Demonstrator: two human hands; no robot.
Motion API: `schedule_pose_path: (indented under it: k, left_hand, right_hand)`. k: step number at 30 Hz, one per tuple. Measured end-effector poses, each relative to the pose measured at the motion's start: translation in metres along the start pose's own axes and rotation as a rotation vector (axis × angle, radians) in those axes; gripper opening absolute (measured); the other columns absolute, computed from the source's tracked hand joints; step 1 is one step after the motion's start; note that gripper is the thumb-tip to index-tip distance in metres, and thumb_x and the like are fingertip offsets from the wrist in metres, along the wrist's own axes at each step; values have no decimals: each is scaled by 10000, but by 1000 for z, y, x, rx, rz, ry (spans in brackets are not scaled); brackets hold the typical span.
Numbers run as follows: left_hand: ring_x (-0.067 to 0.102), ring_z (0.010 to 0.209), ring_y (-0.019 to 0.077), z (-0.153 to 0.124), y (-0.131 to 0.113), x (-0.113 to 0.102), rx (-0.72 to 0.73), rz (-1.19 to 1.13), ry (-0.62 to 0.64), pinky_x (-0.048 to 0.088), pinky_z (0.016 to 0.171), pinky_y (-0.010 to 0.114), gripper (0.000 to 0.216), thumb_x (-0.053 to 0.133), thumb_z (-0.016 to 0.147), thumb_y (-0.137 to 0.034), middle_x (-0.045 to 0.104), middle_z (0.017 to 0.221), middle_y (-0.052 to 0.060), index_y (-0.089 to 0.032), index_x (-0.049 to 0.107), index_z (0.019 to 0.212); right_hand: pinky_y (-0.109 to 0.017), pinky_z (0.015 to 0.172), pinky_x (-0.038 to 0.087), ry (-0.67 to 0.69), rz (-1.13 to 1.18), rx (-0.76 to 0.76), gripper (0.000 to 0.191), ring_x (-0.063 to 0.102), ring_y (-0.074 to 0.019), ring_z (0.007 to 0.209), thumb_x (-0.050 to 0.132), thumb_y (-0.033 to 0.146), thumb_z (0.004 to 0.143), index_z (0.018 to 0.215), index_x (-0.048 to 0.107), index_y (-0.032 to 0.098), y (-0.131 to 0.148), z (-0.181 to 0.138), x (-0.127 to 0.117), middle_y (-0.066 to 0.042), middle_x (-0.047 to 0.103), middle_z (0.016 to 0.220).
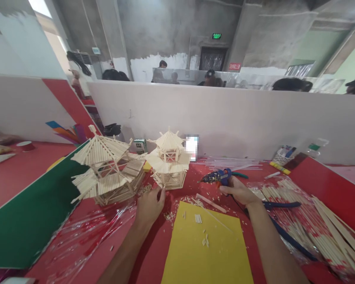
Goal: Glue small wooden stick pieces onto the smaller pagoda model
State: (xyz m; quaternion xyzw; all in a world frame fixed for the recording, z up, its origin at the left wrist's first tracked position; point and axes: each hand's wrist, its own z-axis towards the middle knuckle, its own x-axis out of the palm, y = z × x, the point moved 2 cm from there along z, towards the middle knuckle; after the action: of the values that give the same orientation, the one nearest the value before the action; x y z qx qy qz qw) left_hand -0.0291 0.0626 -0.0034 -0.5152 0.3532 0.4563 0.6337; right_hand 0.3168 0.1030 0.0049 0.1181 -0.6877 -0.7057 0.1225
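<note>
My right hand (241, 192) is closed round the handle of a blue hot glue gun (221, 177), its nozzle pointing left toward a small pavilion model (169, 161) built from pale wooden sticks. At the lower left corner of that model is my left hand (150, 203), thumb and curled fingers at its base; the fingers are partly hidden. A larger stick pavilion model (106, 169) stands to the left, its two roofs spreading outward. In front lies a yellow sheet (208, 252) with several short stick pieces (198, 218) and wood scraps on it.
Blue-handled pliers (284, 205) lie beside bagged wooden sticks (307, 232) at the right. Clear glue sticks (233, 163) rest by the white partition (225, 118). Green board (35, 213) edges the left side, near crumpled plastic film (88, 232). People (162, 71) are beyond the partition.
</note>
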Motion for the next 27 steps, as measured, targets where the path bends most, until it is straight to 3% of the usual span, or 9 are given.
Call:
schedule_pose_path:
  k: [10, 16, 27]
  left_hand:
    - [646, 686, 181, -1, 0, 0, 15, -12, -23, 294, 601, 256, 356, 371, 992, -421, 719, 787, 49, -220, 644, 882]
    - [651, 671, 182, -2, 1, -1, 32, -34, -44, 285, 598, 259, 336, 390, 986, -403, 712, 755, 40, -217, 637, 854]
    - [641, 665, 169, 0, -1, -3, 18, -28, -45, 272, 588, 253, 349, 386, 989, -407, 712, 758, 41, -213, 631, 836]
  right_hand:
    - [-258, 563, 375, 4, -59, -21, 330, 478, -118, 606, 799, 361, 734, 878, 564, 179, 6, -1, 3, 31, 558, 681]
    - [-252, 580, 393, -20, -53, -18, 392, 485, -120, 640, 797, 347, 738, 1003, 554, 191, 5, -1, 3, 37, 558, 739]
    - [-257, 570, 383, -1, -66, -22, 321, 483, -121, 614, 792, 370, 751, 899, 572, 189, 5, -1, 4, 36, 554, 693]
